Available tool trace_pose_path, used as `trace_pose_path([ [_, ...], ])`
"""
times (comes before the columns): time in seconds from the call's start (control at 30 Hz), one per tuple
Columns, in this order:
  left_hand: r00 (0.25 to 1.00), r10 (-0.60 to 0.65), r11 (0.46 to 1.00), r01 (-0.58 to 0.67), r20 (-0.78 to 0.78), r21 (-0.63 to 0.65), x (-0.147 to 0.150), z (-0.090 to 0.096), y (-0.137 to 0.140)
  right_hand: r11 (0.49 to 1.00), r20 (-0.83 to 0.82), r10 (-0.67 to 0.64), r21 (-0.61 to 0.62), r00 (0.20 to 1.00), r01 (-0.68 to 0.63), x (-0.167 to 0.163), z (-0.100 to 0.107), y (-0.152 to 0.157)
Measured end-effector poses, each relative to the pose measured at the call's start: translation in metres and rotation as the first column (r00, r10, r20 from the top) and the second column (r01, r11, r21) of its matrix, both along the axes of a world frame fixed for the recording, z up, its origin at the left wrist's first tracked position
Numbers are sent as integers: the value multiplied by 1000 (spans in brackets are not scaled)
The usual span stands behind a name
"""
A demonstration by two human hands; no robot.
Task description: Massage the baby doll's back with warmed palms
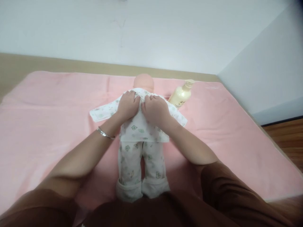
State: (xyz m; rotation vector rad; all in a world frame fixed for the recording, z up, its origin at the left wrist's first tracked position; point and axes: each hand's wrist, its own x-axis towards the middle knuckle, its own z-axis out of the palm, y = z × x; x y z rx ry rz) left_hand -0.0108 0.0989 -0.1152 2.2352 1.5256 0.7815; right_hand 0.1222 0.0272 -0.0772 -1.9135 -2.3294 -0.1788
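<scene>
A baby doll [143, 81] with a bare head lies on a pink sheet, its head pointing away from me. It wears a white long-sleeved shirt [144, 132] and matching white trousers [131, 160], both with small green prints. Side by side on the upper part of the shirt rest my two hands. My left hand [129, 105] presses on the left side below the neckline, fingers laid forward on the cloth. Opposite it, my right hand [156, 108] lies on the right side, fingers slightly bent. Both sleeves spread outward. The doll's face cannot be made out.
A pale yellow pump bottle [181, 96] leans or lies beside the doll's right-hand sleeve. The pink sheet [59, 104] covers a tan surface [14, 69], with a white wall [151, 34] behind. Brown wooden flooring [284, 135] shows at the right.
</scene>
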Motion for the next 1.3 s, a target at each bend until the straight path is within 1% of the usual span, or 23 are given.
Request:
trace_pose_path([
  [0.07, 999, 31, 998, -33, 36, 55, 3, -7, -1, 1000, -61, -27, 10, 998, 28, 1, -7, 6],
  [0.1, 998, 41, 997, -45, 56, 61, 3, -9, -2, 999, -100, -43, 11, 994, 44, 2, -10, 10],
  [0.17, 995, 54, 997, -58, 84, 56, 4, -12, -4, 998, -176, -63, -12, 982, 62, 5, -15, 17],
  [0.27, 994, 47, 998, -52, 100, 47, 4, -11, -5, 996, -248, -70, -72, 966, 54, 8, -18, 22],
  [0.4, 996, 45, 998, -48, 73, 41, 4, -7, -6, 997, -284, -64, -55, 957, 50, 9, -20, 23],
  [0.53, 1000, 27, 997, -27, 8, 66, 4, -5, -7, 999, -306, -48, -36, 951, 39, 10, -22, 24],
  [0.63, 1000, -3, 995, 5, -27, 96, 5, -5, -10, 999, -300, -45, -41, 953, 34, 11, -23, 24],
  [0.73, 1000, -12, 992, 15, -22, 123, 7, -6, -16, 998, -278, -53, -51, 959, 40, 11, -20, 23],
  [0.83, 1000, -25, 992, 27, -16, 124, 9, -7, -23, 997, -253, -57, -63, 966, 42, 12, -19, 23],
  [0.93, 998, -48, 992, 52, -40, 118, 11, -9, -26, 999, -234, -37, -47, 972, 26, 13, -20, 24],
  [1.03, 995, -72, 990, 79, -63, 118, 9, -8, -23, 1000, -235, -22, -6, 972, 21, 11, -22, 21],
  [1.13, 994, -76, 993, 83, -78, 89, 7, -2, -17, 998, -222, -28, 52, 975, 40, 2, -22, 10],
  [1.2, 994, -63, 997, 67, -84, 47, 5, 3, -14, 996, -177, -30, 79, 984, 44, -4, -19, 0],
  [1.3, 995, -16, 1000, 17, -96, 6, 5, 8, -11, 997, -98, 6, 79, 995, 2, -6, -10, -7],
])
